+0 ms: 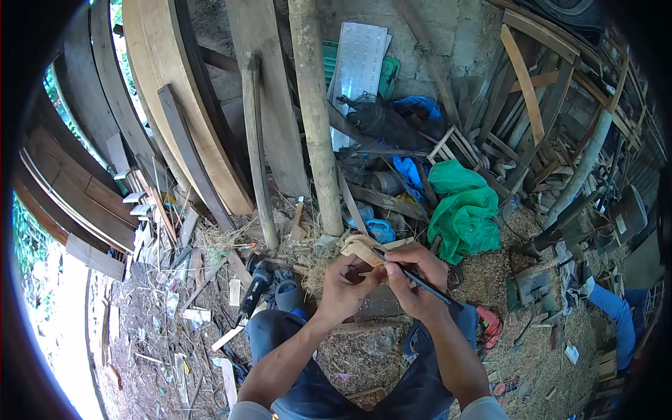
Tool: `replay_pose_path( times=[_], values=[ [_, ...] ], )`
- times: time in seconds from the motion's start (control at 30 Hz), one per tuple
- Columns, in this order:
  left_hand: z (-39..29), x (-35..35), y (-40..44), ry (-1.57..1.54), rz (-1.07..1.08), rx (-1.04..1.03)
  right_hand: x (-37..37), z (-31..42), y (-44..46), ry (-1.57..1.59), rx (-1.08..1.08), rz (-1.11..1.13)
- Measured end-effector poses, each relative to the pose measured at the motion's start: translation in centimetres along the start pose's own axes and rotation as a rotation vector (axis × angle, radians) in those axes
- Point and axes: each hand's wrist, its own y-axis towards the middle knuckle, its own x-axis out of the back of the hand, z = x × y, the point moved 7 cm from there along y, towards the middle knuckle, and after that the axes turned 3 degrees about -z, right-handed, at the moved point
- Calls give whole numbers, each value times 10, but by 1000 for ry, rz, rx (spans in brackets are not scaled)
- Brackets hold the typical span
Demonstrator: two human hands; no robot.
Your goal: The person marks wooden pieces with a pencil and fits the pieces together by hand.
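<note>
My left hand point(350, 283) is closed round a small curved piece of light wood point(362, 246), held up between my knees. In my right hand point(418, 280) is a dark, thin, pen-like tool point(430, 288), gripped between thumb and fingers. Its front end meets the wood near its right side. Both hands are close together, with the left thumb near the right fingertips. The underside of the wood is partly hidden by my left fingers.
A black power tool point(255, 288) lies on the littered ground to the left. Behind my hands stand a bamboo pole point(318, 119) and leaning planks point(168, 84). A green plastic bag point(463, 210) is at the right, with a red object point(490, 327) beside my knee.
</note>
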Motion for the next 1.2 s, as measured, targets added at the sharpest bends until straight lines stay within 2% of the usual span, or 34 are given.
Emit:
replay_pose_path(
  times=[0.43, 0.6, 0.7, 0.83, 0.97, 1.07, 1.2],
  values=[
    [10, 6, -2, 44, -15, 11, -1, 3, 0, -12, -10, 14],
    [8, 5, -2, -10, 1, -19, -2, -3, -3, 37, -19, -10],
    [0, -4, -2, -130, 16, 15, 2, 6, -1, -18, 53, 10],
    [-2, 1, -2, 25, -12, -3, -3, 0, -2, 6, -29, 22],
    [3, 3, -2, 31, -15, 6, -1, -2, -2, 8, -47, 7],
    [10, 7, -1, 74, -29, 1, -4, -2, -2, -40, -76, 79],
    [3, 2, -1, -5, -21, -11, -3, -1, -2, -21, -36, 20]
  ],
)
